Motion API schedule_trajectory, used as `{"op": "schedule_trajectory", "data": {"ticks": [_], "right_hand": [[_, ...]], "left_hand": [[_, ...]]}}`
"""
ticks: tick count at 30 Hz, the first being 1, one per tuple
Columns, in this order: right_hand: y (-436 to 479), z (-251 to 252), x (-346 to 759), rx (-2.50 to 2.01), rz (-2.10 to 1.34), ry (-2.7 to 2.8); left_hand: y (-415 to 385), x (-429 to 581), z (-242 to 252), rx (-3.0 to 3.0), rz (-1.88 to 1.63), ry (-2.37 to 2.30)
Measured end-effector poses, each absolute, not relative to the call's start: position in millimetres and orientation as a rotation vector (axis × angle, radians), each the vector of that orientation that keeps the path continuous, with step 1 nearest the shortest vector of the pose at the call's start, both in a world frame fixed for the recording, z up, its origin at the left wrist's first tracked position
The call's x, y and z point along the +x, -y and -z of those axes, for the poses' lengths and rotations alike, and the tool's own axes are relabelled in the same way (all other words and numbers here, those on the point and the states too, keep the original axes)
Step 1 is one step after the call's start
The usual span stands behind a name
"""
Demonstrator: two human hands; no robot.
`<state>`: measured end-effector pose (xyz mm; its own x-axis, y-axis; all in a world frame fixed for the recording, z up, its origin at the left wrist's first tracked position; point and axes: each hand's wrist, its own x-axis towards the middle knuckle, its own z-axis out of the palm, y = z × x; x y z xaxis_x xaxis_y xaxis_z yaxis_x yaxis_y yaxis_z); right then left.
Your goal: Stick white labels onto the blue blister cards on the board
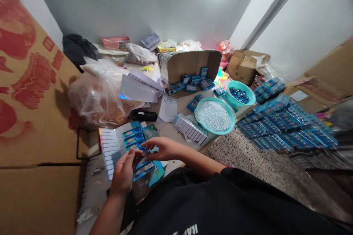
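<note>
My left hand (125, 170) is over the lower part of a blue printed card sheet (132, 136), its thumb and fingers pressed together in a pinch. What sits in that pinch is too small to make out. Meeting it from the right is my right hand (162, 148), its fingers curved and apart, the tips close to the left fingertips. Round blue shapes and small pictures show in a row on the sheet; both hands cover part of it. To its left lies a white card strip (108, 150) with a shiny edge and ruled panels.
A turquoise basin of pale beads (215, 116) and a basin of blue pieces (239, 95) stand right. Behind, an open carton (190, 62) holds small blue boxes (195, 79). A black tool-like object (143, 115) and printed cards (191, 128) lie nearby. Wrapped blue stacks (289, 121) fill the right.
</note>
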<state>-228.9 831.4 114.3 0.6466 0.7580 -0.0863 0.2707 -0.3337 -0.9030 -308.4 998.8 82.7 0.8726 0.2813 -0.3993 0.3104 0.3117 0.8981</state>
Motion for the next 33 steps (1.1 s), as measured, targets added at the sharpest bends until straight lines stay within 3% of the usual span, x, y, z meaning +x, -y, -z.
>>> {"op": "schedule_trajectory", "data": {"ticks": [9,20,28,33], "right_hand": [[-823.6,-79.7,-242.3,-1.422,-0.75,0.209],[-793.7,-67.6,-243.9,-1.433,-0.76,0.17],[-795.4,-94.4,-254.7,-1.265,-0.825,0.137],[-817.0,-98.4,-265.2,-1.417,-0.503,0.328]], "left_hand": [[-1009.2,-304.7,-95.7,1.066,0.092,-0.686],[-980.6,-311.0,-87.4,1.102,0.045,-0.796],[-973.4,-320.5,-98.2,0.923,0.239,-0.72],[-960.1,-325.0,-101.3,0.809,0.106,-0.639]]}}
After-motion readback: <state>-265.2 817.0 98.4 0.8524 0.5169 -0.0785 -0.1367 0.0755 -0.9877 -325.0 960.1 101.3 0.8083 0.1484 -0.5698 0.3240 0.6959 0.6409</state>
